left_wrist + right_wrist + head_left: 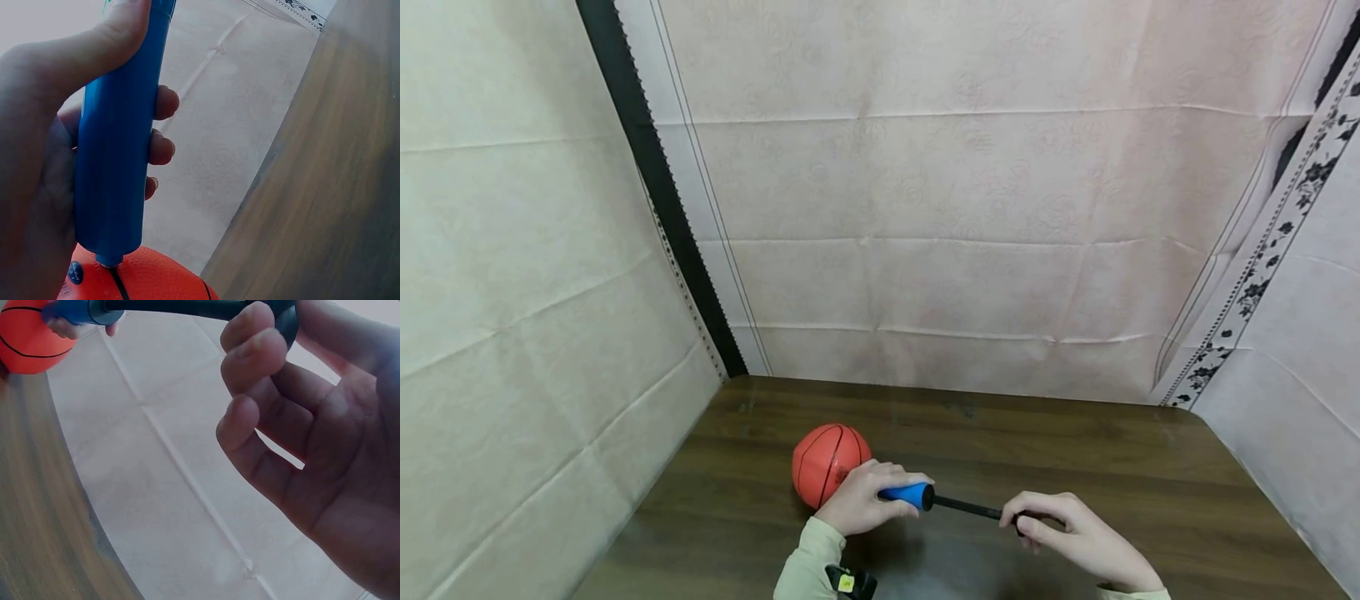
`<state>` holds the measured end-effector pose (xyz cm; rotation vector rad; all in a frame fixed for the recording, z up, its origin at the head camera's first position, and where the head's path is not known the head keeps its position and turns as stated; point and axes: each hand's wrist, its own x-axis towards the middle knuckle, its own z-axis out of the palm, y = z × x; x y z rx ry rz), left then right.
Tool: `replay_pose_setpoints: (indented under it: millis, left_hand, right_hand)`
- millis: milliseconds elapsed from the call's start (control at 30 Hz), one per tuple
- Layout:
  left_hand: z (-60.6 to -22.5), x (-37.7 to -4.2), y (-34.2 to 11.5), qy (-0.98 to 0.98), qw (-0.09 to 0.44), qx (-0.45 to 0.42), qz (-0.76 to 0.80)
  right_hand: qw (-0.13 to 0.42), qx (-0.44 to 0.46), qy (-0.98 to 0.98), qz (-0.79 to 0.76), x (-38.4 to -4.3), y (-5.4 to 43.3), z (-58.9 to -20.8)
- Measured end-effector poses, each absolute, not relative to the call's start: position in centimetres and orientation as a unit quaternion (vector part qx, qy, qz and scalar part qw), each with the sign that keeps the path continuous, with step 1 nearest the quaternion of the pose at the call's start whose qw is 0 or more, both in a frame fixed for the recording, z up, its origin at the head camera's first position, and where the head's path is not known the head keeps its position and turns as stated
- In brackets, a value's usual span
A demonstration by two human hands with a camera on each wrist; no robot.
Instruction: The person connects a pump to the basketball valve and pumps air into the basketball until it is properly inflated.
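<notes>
A blue hand pump [115, 162] points its nozzle end into an orange-red ball [829, 463] with black seam lines, as the left wrist view shows. My left hand [872, 497] wraps its fingers around the pump's blue barrel, close against the ball. A black rod [966, 506] reaches out of the barrel to the right. At its far end my right hand [1071, 533] grips the black pump handle [286, 325] between thumb and fingers. In the right wrist view the lower fingers curl loosely below the handle.
The brown wooden table [1000, 442] lies under both hands. Pale cloth [925, 208] hangs behind it, with more cloth walls on both sides. A floral-edged strip [1262, 267] runs down the right corner, a black band [662, 183] down the left.
</notes>
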<state>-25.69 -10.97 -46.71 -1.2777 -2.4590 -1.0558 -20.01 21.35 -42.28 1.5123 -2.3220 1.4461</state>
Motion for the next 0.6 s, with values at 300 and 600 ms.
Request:
replay_pose_setpoints:
  millis: [300,600]
  left_hand:
    - [-46.67,-25.87,-11.05,-0.835,0.085,-0.421,-0.344]
    - [-46.81,-25.87,-11.1,-0.836,0.085,-0.422,-0.342]
  right_hand:
    - [-0.015,0.465,-0.749,0.471,-20.01,21.28,-42.14]
    - [-0.022,0.476,-0.737,0.479,-20.29,21.28,-42.4]
